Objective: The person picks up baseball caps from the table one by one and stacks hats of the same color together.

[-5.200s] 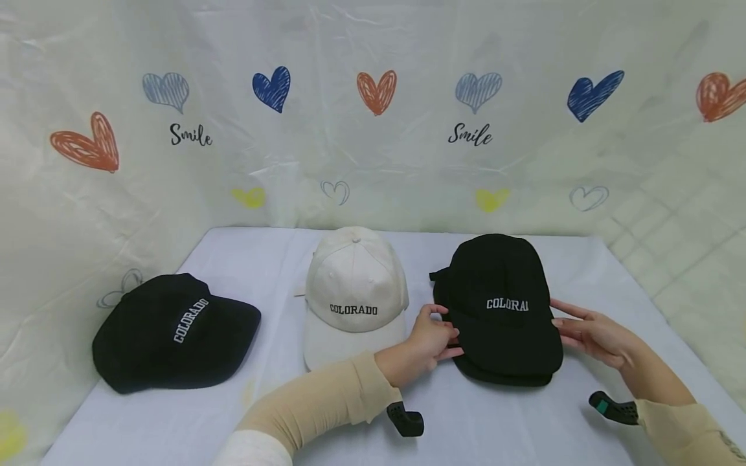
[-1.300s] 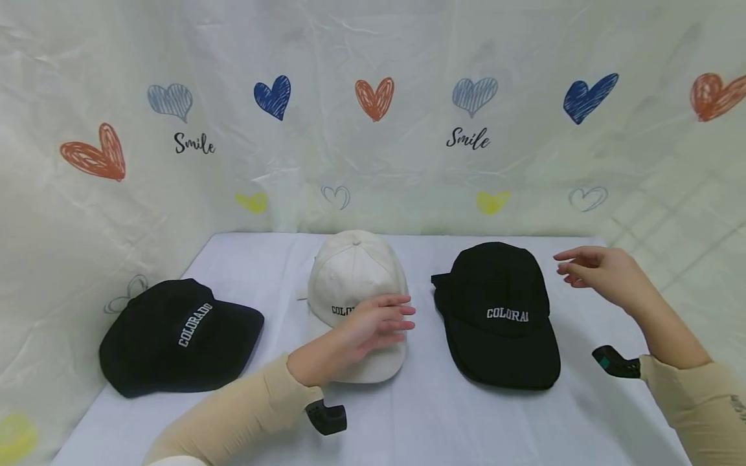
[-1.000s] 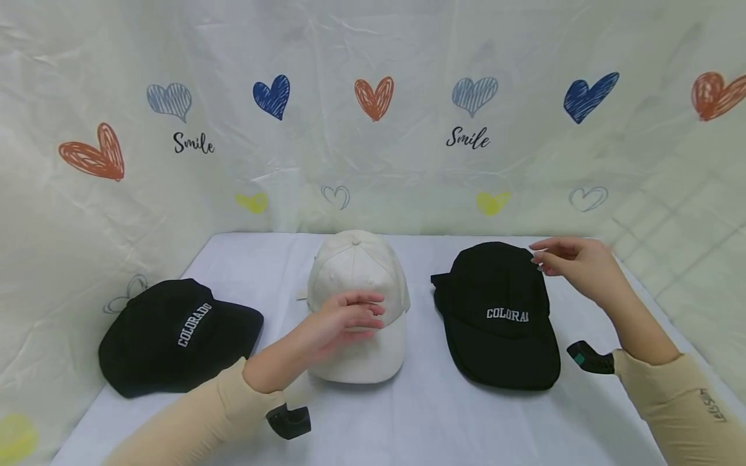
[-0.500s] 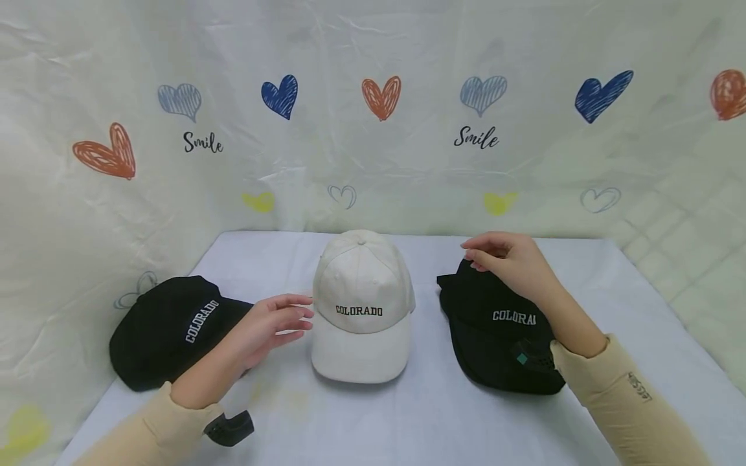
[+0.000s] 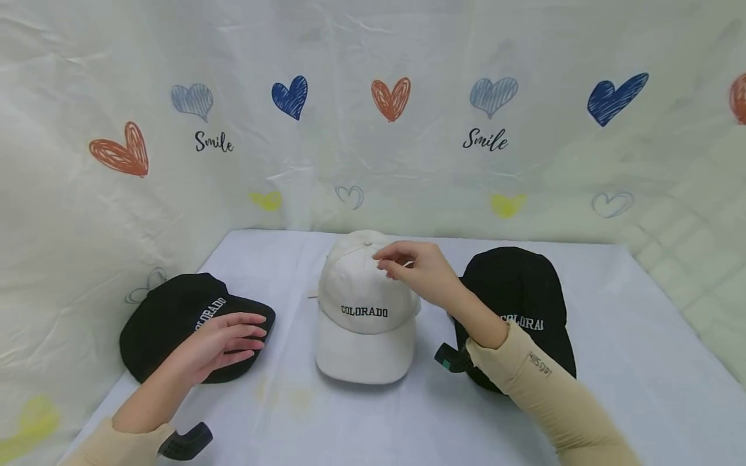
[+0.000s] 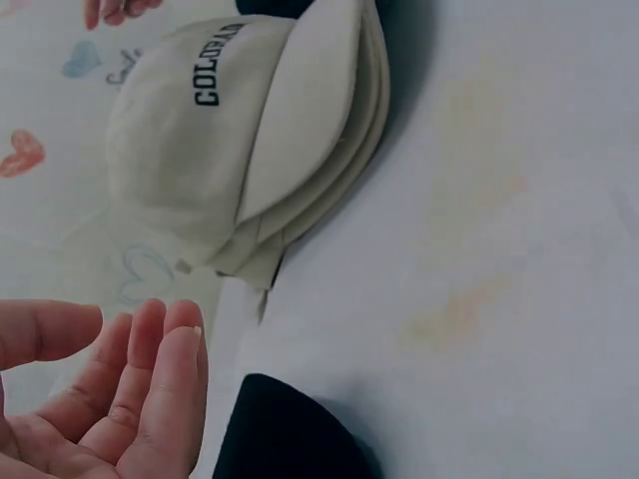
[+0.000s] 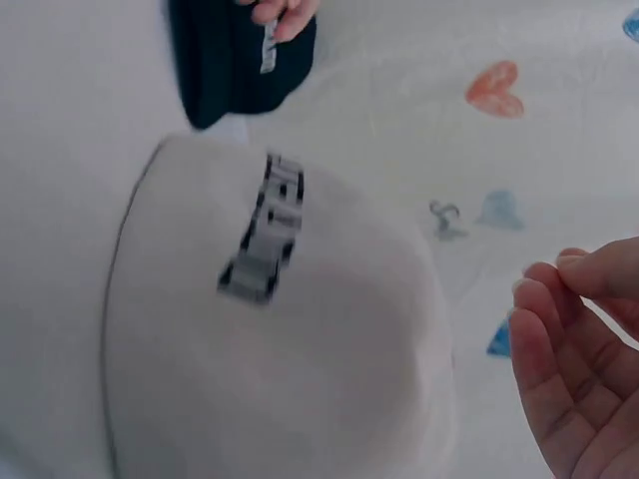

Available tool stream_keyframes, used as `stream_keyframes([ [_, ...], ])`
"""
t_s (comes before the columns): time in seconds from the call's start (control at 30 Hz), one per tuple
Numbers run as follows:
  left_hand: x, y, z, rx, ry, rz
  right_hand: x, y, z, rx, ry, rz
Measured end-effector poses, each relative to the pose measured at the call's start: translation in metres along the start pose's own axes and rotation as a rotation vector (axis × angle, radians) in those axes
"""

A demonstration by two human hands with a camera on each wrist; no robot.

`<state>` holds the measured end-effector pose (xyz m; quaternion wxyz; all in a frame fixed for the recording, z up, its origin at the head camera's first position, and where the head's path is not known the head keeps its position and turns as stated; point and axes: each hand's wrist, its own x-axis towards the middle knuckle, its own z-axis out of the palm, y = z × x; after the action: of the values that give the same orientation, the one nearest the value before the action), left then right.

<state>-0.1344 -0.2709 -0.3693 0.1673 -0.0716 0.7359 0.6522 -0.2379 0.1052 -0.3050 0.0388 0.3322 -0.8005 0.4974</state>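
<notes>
While your right hand (image 5: pixel 421 270) hovers over the crown of the white cap (image 5: pixel 361 323) at the table's centre, its fingers are loosely curled and grasp nothing. Your left hand (image 5: pixel 224 335) lies flat on the brim of the left black cap (image 5: pixel 175 310), at 9 o'clock from the white one, fingers relaxed and gripping nothing. At 3 o'clock sits the right black cap (image 5: pixel 524 291), partly behind your right forearm. All three rest on the pale table (image 5: pixel 612 336).

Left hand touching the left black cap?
Touching. The head view shows the left hand with straight fingers lying flat on the brim of the left black cap; the left wrist view doesn't show the contact.
</notes>
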Motion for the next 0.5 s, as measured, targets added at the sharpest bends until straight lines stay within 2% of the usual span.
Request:
stream_keyframes([
  [0.17, -0.010, -0.022, -0.019, -0.108, -0.046, -0.046, 0.016, -0.013, 0.031, 0.032, -0.042, -0.035],
  [0.3, -0.022, -0.042, -0.035, -0.278, -0.085, -0.101, 0.026, -0.026, 0.057, 0.083, -0.133, -0.052],
  [0.43, -0.039, -0.060, -0.051, -0.443, -0.118, -0.122, 0.034, -0.038, 0.083, 0.105, -0.210, -0.046],
  [0.5, -0.044, -0.064, -0.057, -0.486, -0.132, -0.119, 0.040, -0.042, 0.093, 0.082, -0.222, -0.041],
])
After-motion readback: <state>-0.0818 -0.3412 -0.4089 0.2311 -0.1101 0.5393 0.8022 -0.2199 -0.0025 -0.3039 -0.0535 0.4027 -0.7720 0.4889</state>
